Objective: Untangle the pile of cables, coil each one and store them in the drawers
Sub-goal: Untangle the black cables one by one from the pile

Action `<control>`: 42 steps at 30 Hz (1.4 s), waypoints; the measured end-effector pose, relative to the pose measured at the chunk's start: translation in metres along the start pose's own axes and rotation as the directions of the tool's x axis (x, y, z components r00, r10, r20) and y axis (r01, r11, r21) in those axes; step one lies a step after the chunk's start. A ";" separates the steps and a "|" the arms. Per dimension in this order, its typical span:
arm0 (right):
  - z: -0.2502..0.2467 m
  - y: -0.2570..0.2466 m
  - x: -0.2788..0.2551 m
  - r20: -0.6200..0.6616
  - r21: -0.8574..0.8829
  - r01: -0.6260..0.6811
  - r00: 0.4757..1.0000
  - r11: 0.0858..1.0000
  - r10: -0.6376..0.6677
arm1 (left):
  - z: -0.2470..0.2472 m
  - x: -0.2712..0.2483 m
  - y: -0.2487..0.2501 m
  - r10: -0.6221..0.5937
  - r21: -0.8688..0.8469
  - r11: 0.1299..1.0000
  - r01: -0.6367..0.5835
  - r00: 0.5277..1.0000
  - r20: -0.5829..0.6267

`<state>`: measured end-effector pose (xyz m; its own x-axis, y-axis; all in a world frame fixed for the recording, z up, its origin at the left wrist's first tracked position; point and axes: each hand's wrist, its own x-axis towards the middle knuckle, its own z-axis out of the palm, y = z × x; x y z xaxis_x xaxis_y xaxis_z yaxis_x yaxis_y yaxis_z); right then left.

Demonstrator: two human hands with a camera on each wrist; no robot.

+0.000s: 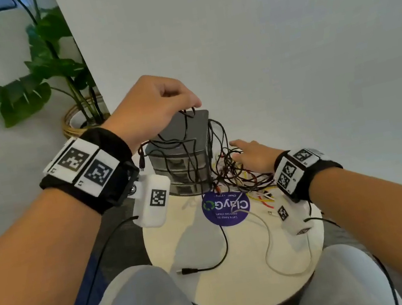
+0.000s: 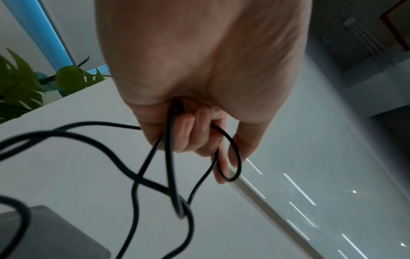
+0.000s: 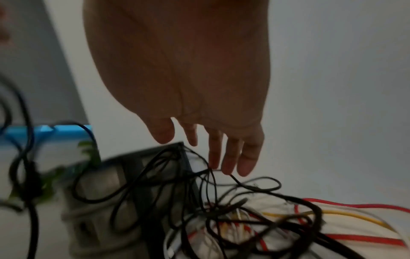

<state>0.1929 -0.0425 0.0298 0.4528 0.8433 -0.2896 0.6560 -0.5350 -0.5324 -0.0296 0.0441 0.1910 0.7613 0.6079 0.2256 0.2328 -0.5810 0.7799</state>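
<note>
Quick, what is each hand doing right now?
Left hand: closed, gripping loops of a black cable.
Right hand: open, fingers straight over the cable pile, holding nothing.

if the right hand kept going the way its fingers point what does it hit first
Most likely the tangled black cables just beyond the right hand; its straight fingertips seem almost on a strand. The grey drawer unit stands behind, though depth is unclear.

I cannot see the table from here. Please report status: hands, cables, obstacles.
Left hand grips black cable above drawer unit. Right hand open on tangled pile. Strands drape across drawer fronts.
</note>
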 end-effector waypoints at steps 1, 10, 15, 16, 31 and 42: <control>0.006 0.003 0.003 -0.008 -0.010 -0.005 1.000 1.000 0.005 | 0.001 -0.001 -0.003 -0.002 -0.008 1.000 0.002 1.000 0.010; 0.005 -0.010 0.000 -0.024 -0.037 0.048 0.998 0.998 -0.049 | 0.002 0.002 -0.019 -0.039 -0.189 0.981 0.053 0.996 0.079; -0.013 -0.022 -0.024 -0.222 0.176 0.164 0.967 0.971 -0.123 | -0.008 -0.005 -0.005 -0.002 -0.353 0.935 0.037 0.995 0.099; -0.018 -0.026 -0.032 -0.265 0.269 0.215 0.954 0.939 -0.142 | -0.010 -0.007 -0.001 0.012 -0.387 0.922 0.030 0.994 0.106; -0.032 -0.078 -0.121 -0.183 0.686 0.418 0.892 0.596 -0.414 | -0.026 -0.028 0.052 0.106 -0.476 0.873 -0.109 0.994 -0.035; -0.015 -0.073 -0.139 -0.372 0.889 0.396 0.917 0.228 -0.142 | 0.018 -0.059 0.000 -0.296 -0.521 0.844 0.129 0.922 -0.251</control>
<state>0.0914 -0.1211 0.1204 0.5467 0.8305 0.1064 -0.2080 0.2578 -0.9435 -0.0639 -0.0010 0.1671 0.4810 0.8680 0.1235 -0.0200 -0.1300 0.9913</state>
